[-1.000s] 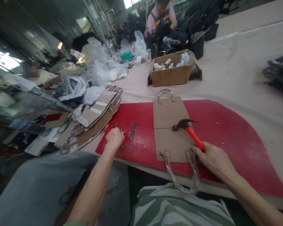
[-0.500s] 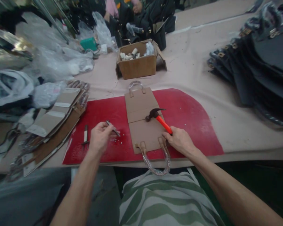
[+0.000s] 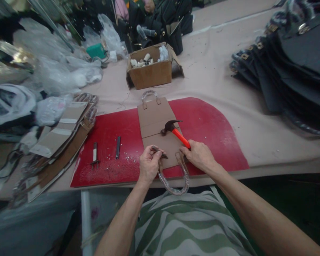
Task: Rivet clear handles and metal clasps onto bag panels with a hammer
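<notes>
A tan bag panel [image 3: 160, 122] lies across the red board [image 3: 210, 135], with a plastic-wrapped handle at each end. Over the panel's near left corner, my left hand [image 3: 149, 164] pinches a small dark metal punch [image 3: 160, 152]. My right hand [image 3: 198, 155] grips the claw hammer [image 3: 180, 136] by its orange handle; the black head is above the panel's middle. Near my right hand is the near handle [image 3: 186, 177]. Left of the panel, a dark metal bar [image 3: 118, 147] and a tool with a pale grip [image 3: 95, 155] lie on the board among small scattered bits.
An open cardboard box [image 3: 150, 75] with white pieces stands behind the board. Stacked tan panels [image 3: 62, 129] and clear plastic bags [image 3: 53, 71] are at the left, dark bag pieces [image 3: 277, 78] at the right. A person's hand [image 3: 149, 6] shows at the far side.
My left hand has moved right, from the board's left part to the panel's near corner, with the punch. The dark bar on the board is now uncovered. My right hand still holds the hammer.
</notes>
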`<state>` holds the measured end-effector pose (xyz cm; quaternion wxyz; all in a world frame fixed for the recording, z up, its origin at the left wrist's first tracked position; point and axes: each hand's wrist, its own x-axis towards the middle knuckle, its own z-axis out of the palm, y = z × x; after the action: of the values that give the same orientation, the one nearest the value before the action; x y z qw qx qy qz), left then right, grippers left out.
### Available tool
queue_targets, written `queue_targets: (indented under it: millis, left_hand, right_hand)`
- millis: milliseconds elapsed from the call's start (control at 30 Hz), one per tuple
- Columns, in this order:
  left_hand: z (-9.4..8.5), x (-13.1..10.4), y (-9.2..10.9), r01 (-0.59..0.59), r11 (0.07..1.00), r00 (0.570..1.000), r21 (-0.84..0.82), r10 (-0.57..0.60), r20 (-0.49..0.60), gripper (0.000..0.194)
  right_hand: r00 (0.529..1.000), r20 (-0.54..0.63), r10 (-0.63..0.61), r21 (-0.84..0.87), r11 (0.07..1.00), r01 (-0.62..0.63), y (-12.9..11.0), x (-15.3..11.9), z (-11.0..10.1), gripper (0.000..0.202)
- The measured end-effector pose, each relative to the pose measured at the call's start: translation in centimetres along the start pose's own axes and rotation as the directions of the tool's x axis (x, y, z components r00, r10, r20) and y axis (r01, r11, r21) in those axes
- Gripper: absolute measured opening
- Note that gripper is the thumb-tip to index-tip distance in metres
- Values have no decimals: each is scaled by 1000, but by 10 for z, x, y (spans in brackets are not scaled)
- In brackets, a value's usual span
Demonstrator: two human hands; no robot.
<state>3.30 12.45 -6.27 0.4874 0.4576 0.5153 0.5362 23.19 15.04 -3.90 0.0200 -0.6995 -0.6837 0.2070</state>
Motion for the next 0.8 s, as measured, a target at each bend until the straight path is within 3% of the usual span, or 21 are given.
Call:
queue_targets:
  millis: [133, 300, 500, 633, 700, 800]
  left_hand:
    - [2, -1, -2, -17, 1000, 1000, 20, 17, 7, 13]
    - [5, -8, -3, -133, 971, 991, 200, 134, 9, 6]
    - [6, -13, -3, -393, 769, 919, 504, 346, 189, 11]
    - [6, -12, -6, -485, 648, 873, 588, 401, 277, 14]
    - [6, -12, -10, -515, 619, 855, 593, 423, 301, 15]
    - [5, -14, -16, -536, 593, 841, 600, 439, 318, 17]
  right_hand:
    - [999, -27, -23, 7, 1000, 23, 2, -1, 1, 39]
    - [999, -33, -37, 18, 999, 38, 2, -2, 1, 39]
    - [999, -22, -49, 232, 971, 53, 7, 2, -1, 36]
    - [991, -74, -113, 319, 939, 131, 3, -13, -30, 41]
    - [972, -190, -141, 362, 910, 203, -1, -31, -54, 39]
    - [894, -387, -227, 308, 882, 358, -2, -63, -79, 36]
